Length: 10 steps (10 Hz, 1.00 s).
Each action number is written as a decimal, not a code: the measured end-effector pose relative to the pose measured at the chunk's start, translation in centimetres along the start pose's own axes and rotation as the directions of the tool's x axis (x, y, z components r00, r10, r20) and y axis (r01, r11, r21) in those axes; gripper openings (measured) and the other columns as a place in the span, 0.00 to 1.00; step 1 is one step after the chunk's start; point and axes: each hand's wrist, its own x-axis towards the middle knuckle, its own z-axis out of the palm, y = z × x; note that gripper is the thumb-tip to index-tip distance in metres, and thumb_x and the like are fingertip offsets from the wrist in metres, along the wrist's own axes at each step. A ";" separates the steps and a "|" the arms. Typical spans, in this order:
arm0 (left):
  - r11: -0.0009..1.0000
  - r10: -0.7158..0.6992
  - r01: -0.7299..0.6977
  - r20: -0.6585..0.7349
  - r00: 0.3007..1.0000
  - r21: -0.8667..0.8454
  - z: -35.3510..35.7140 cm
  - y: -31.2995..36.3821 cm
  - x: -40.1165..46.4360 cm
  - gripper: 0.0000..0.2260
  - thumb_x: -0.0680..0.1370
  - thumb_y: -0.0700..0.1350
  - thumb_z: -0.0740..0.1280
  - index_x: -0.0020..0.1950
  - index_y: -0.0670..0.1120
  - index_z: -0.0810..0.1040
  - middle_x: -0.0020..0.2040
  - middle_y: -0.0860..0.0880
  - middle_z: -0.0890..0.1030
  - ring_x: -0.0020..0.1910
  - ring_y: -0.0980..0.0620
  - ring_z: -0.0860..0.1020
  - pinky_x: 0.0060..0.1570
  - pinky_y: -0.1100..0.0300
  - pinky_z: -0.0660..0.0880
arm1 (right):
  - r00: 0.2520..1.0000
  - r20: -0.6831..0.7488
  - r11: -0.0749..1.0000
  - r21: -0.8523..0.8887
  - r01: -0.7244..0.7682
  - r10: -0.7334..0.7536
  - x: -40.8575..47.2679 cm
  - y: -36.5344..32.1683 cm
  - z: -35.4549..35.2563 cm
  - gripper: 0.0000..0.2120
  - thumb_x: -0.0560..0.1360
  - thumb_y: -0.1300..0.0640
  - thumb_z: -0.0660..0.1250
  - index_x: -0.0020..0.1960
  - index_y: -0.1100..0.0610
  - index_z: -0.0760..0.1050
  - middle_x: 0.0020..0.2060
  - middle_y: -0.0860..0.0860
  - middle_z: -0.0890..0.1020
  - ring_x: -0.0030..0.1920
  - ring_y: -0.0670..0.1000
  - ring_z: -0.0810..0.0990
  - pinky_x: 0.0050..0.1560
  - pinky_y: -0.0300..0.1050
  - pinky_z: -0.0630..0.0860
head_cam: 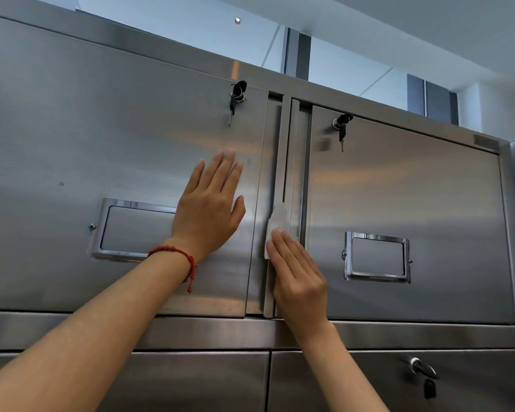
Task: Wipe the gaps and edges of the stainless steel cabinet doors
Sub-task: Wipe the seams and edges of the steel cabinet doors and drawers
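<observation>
Left hand (210, 208) flat, fingers straight, bracing the left door (101, 129) so it won't swing; right hand (298, 275), fingers straight, presses white wipe (275, 226) into the centre gap (286, 150) between doors.

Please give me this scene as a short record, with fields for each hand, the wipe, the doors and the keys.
left hand: left hand lies flat, fingers straight, on the left door
right hand: right hand presses the white wipe with straight fingers
wipe place: on the vertical strip between the two upper doors, about halfway up
right door: right door, closed
keys: a key hangs in the left door's lock; another key in the right door's
wrist: red bracelet on the left wrist
</observation>
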 end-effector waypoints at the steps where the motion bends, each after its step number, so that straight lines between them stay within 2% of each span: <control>1: 1.000 0.001 -0.001 0.004 1.000 0.008 0.0 0.0 0.0 0.24 0.78 0.46 0.57 0.71 0.37 0.65 0.72 0.38 0.64 0.72 0.40 0.61 0.71 0.45 0.57 | 1.000 -0.006 1.000 0.002 -0.015 0.015 0.5 0.0 0.2 0.11 0.74 0.67 0.64 0.54 0.65 0.80 0.55 0.60 0.81 0.58 0.57 0.79 0.59 0.52 0.76; 4: 1.000 -0.001 0.001 -0.006 1.000 0.009 0.0 0.0 0.0 0.24 0.78 0.46 0.57 0.71 0.37 0.66 0.72 0.38 0.65 0.72 0.41 0.62 0.71 0.44 0.58 | 0.997 -0.042 0.997 0.039 -0.064 0.065 -1.0 -0.9 -0.1 0.11 0.79 0.65 0.60 0.54 0.65 0.81 0.56 0.59 0.81 0.59 0.56 0.79 0.62 0.49 0.74; 5: 1.000 0.000 0.000 -0.011 1.000 0.010 0.0 0.0 0.0 0.24 0.77 0.46 0.58 0.71 0.37 0.66 0.72 0.38 0.65 0.72 0.40 0.62 0.71 0.44 0.58 | 0.998 -0.021 0.997 0.043 -0.064 0.065 -0.4 -0.6 0.0 0.10 0.75 0.67 0.65 0.54 0.65 0.81 0.55 0.59 0.81 0.59 0.56 0.79 0.60 0.50 0.76; 8: 1.000 -0.002 0.001 0.012 1.000 0.010 0.1 0.0 -0.1 0.23 0.78 0.45 0.59 0.72 0.37 0.64 0.73 0.38 0.63 0.73 0.41 0.60 0.72 0.45 0.56 | 0.997 0.001 0.996 0.056 -0.074 0.074 -1.7 -1.2 -0.2 0.11 0.75 0.66 0.66 0.56 0.65 0.80 0.57 0.59 0.80 0.60 0.55 0.78 0.62 0.50 0.74; 9: 1.000 0.001 -0.001 0.018 1.000 0.008 0.1 -0.1 -0.1 0.24 0.79 0.44 0.62 0.72 0.37 0.64 0.73 0.38 0.63 0.73 0.41 0.60 0.72 0.45 0.56 | 0.998 -0.017 0.997 0.060 -0.054 0.055 -1.3 -0.8 -0.2 0.10 0.74 0.67 0.66 0.54 0.65 0.81 0.56 0.59 0.80 0.60 0.55 0.78 0.61 0.50 0.75; 10: 1.000 0.001 -0.001 0.018 1.000 0.008 0.1 -0.1 -0.1 0.23 0.79 0.45 0.60 0.72 0.37 0.64 0.73 0.38 0.63 0.73 0.41 0.60 0.72 0.45 0.56 | 0.998 -0.024 0.997 0.056 -0.057 0.058 -0.5 -0.6 -0.1 0.11 0.73 0.69 0.66 0.54 0.65 0.81 0.56 0.59 0.81 0.59 0.55 0.78 0.61 0.49 0.75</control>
